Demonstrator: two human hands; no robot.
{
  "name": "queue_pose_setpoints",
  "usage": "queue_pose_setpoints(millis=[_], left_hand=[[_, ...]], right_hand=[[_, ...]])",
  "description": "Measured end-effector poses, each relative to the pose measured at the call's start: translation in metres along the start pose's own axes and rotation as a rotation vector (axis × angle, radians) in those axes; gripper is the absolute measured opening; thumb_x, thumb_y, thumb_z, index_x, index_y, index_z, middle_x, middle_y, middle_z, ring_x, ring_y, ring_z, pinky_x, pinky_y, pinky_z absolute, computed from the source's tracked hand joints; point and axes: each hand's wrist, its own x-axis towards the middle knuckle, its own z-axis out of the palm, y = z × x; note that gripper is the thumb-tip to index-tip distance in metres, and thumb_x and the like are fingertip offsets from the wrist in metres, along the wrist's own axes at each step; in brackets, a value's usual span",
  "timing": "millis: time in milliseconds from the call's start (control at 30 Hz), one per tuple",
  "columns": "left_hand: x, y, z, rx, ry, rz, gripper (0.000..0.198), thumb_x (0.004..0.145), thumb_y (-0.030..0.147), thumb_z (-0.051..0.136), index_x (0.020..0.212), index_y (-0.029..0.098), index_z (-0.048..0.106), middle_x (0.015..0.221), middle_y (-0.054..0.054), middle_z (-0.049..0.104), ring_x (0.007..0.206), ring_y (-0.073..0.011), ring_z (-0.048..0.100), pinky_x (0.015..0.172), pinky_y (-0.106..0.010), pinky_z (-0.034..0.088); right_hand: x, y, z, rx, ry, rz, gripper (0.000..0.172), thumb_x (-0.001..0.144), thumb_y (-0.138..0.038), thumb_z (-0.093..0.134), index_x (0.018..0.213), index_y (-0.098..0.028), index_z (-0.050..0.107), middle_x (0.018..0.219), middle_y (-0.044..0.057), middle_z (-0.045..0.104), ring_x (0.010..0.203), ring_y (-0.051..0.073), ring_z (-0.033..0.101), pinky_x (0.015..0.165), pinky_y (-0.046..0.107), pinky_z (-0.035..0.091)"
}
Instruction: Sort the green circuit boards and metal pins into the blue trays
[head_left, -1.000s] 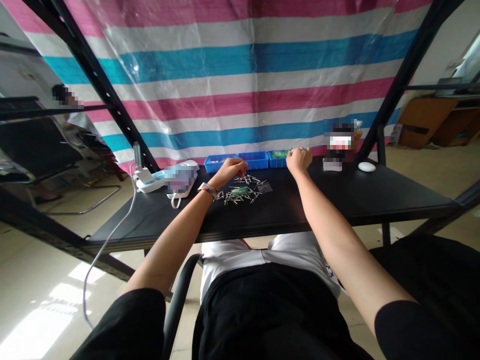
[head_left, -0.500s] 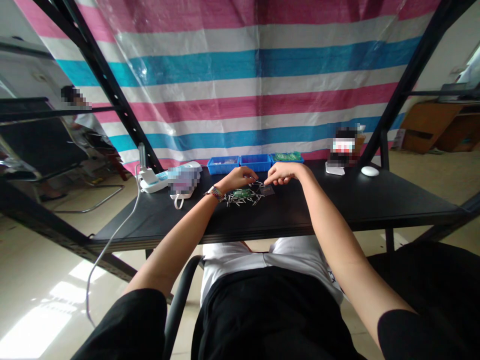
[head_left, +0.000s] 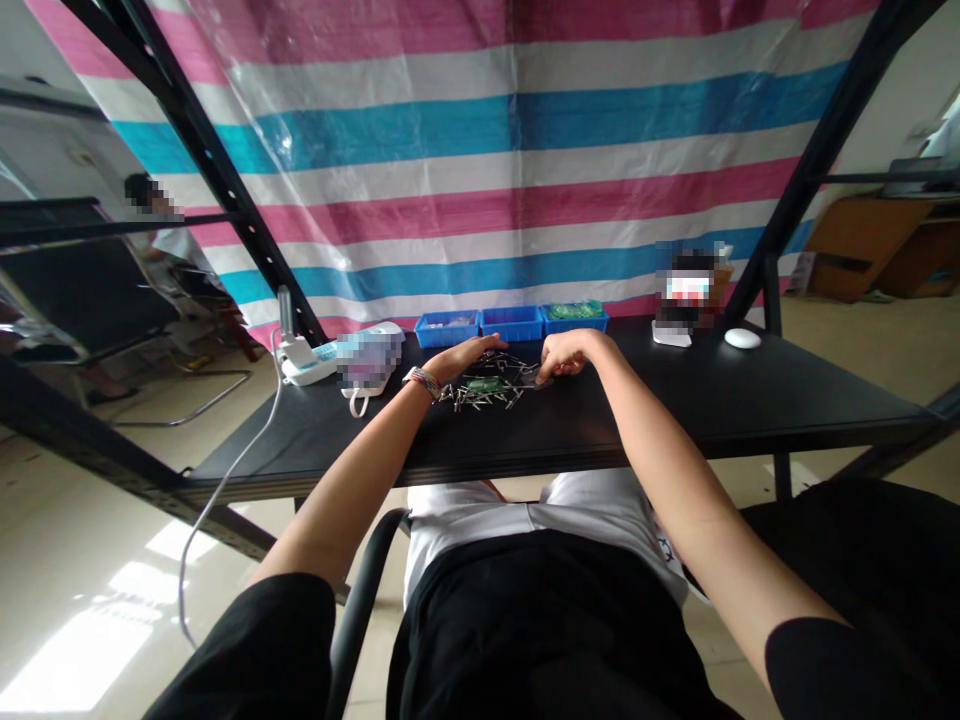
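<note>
On the black table, a loose pile of small metal pins, like rivets or nails (head_left: pixel 480 401), lies between my hands. A small green packet (head_left: pixel 484 384) rests among them. At the pile's left and far side is my left hand (head_left: pixel 463 356), fingers stretched out and holding nothing that shows. My right hand (head_left: pixel 564 352) is at the pile's right side, its thumb and fingertips pinched on a small clear plastic bag (head_left: pixel 529 379). The fingertips partly cover this bag, and its contents are too small to make out.
Three blue bins stand behind: the left one (head_left: pixel 447 330) with clear packets, the middle (head_left: pixel 511 324), the right (head_left: pixel 576 322) with green packets. A white power strip (head_left: pixel 311 365) and pouch-like item (head_left: pixel 369 358) sit left; a white mouse-like object (head_left: pixel 742 339) right. A person sits far left.
My right hand has come down and its fingertips are now on the clear plastic bag. My left hand has shifted slightly left, its fingers straighter, and more pins show between the hands.
</note>
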Motion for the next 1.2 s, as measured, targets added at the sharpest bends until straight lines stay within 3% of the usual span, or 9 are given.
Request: queue_pose_setpoints(millis=[133,267,433,500,633,800,933,1067,1200], left_hand=[[0.002,-0.003,-0.002,-0.065,0.046,0.111,0.045,0.101,0.052,0.055,0.109,0.022,0.087,0.116,-0.011,0.082,0.117,-0.0267,0.074,0.106,-0.038,0.058],[0.003,-0.002,0.000,-0.145,0.054,0.195,0.036,0.098,0.049,0.063,0.101,0.022,0.087,0.100,-0.010,0.082,0.095,-0.0226,0.076,0.081,-0.030,0.060],[-0.001,0.013,0.003,-0.213,0.113,0.197,0.037,0.096,0.051,0.067,0.097,0.019,0.084,0.103,-0.011,0.082,0.098,-0.0226,0.074,0.088,-0.031,0.058],[-0.004,0.023,0.004,-0.254,0.137,0.192,0.043,0.097,0.055,0.065,0.098,0.017,0.083,0.107,-0.013,0.082,0.102,-0.0238,0.073,0.094,-0.034,0.056],[-0.011,0.039,0.006,-0.278,0.153,0.246,0.041,0.092,0.055,0.073,0.099,0.015,0.079,0.101,-0.011,0.080,0.094,-0.0209,0.071,0.088,-0.032,0.054],[-0.013,0.045,0.007,-0.310,0.219,0.283,0.035,0.079,0.046,0.087,0.090,0.016,0.072,0.085,-0.004,0.073,0.081,-0.0161,0.066,0.079,-0.030,0.053],[-0.012,0.045,0.008,-0.373,0.236,0.291,0.034,0.076,0.043,0.087,0.083,0.017,0.067,0.077,-0.002,0.069,0.078,-0.0156,0.067,0.079,-0.030,0.055],[-0.013,0.045,0.007,-0.340,0.296,0.281,0.036,0.079,0.046,0.087,0.078,0.018,0.064,0.070,-0.001,0.064,0.067,-0.0135,0.062,0.071,-0.029,0.054],[-0.014,0.045,0.006,-0.291,0.291,0.173,0.053,0.093,0.061,0.071,0.061,0.021,0.055,0.055,-0.002,0.058,0.056,-0.0135,0.056,0.060,-0.028,0.049]], right_hand=[[-0.014,0.004,-0.003,0.192,-0.021,-0.047,0.054,0.046,-0.030,0.108,0.062,-0.017,0.059,0.053,-0.008,0.047,0.045,0.004,0.037,0.040,0.017,0.027],[-0.021,0.006,-0.006,0.338,-0.025,-0.208,0.045,0.056,-0.024,0.101,0.059,-0.018,0.057,0.050,-0.009,0.043,0.043,0.004,0.034,0.040,0.016,0.022],[-0.011,-0.002,-0.005,0.501,0.094,-0.464,0.037,0.067,-0.028,0.090,0.061,-0.019,0.055,0.048,-0.009,0.036,0.045,0.005,0.025,0.043,0.019,0.018],[-0.006,-0.007,-0.002,0.601,0.212,-0.548,0.040,0.071,-0.031,0.089,0.063,-0.021,0.051,0.048,-0.010,0.033,0.046,0.006,0.022,0.044,0.020,0.017],[-0.002,-0.018,0.006,0.745,0.346,-0.611,0.050,0.076,-0.038,0.089,0.066,-0.023,0.042,0.050,-0.011,0.028,0.047,0.007,0.020,0.045,0.021,0.018],[0.001,-0.024,0.013,0.786,0.328,-0.624,0.049,0.077,-0.040,0.090,0.070,-0.024,0.045,0.054,-0.009,0.034,0.049,0.009,0.031,0.048,0.022,0.030],[0.004,-0.026,0.019,0.803,0.381,-0.609,0.041,0.072,-0.038,0.094,0.081,-0.022,0.057,0.069,-0.003,0.061,0.057,0.012,0.054,0.053,0.023,0.046],[0.006,-0.028,0.023,0.786,0.465,-0.693,0.036,0.072,-0.037,0.090,0.094,-0.022,0.067,0.083,-0.001,0.071,0.062,0.012,0.062,0.058,0.024,0.053],[0.010,-0.031,0.023,0.757,0.643,-0.766,0.029,0.073,-0.037,0.087,0.089,-0.022,0.069,0.082,-0.002,0.069,0.066,0.012,0.062,0.062,0.025,0.055]])
